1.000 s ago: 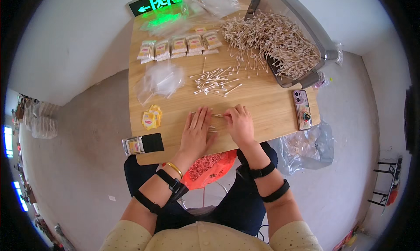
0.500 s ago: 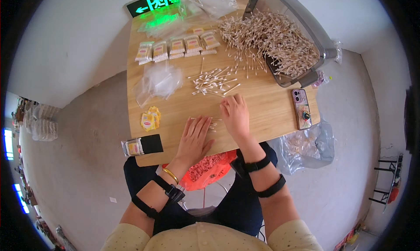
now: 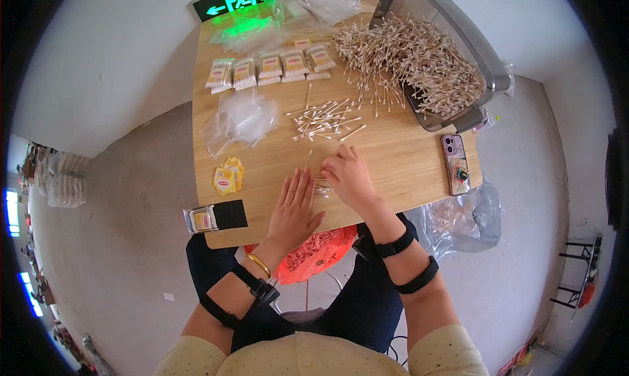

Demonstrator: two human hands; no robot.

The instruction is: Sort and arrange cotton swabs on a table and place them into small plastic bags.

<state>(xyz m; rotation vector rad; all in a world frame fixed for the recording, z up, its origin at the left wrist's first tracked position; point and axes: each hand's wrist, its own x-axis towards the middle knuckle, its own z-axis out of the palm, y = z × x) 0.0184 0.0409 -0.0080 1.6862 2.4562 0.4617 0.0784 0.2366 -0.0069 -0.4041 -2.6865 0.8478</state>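
Hands first: we see the left hand (image 3: 296, 206) lying flat, palm down, on the wooden table (image 3: 393, 160), fingers stretched out and slightly spread, gripping nothing. Just beside it, the right hand (image 3: 347, 174) rests with its fingers curled loosely over a small bunch of cotton swabs (image 3: 321, 187) that lies between the two hands; we cannot tell whether those fingers actually pinch any swab or only cover them.

We take the table as our landmark. Near its middle, a little beyond the hands, lies a loose scatter of swabs (image 3: 324, 120). At its far right corner stands a grey tray (image 3: 475, 61) tipped on its side, and a big heap of swabs (image 3: 406, 52) spills from it onto the wood. Along the far edge we see a row of filled swab packets (image 3: 268, 68), and behind them a pile of clear bags (image 3: 295, 12). Toward the left side lies a crumpled heap of clear bags (image 3: 242, 117), with a few small yellow labels (image 3: 228, 176) nearer the person. At the near left corner sits a black box (image 3: 216, 217). On the right edge a phone (image 3: 455, 163) lies face down. Under the near edge, on the lap, we see an orange bag (image 3: 314, 248).
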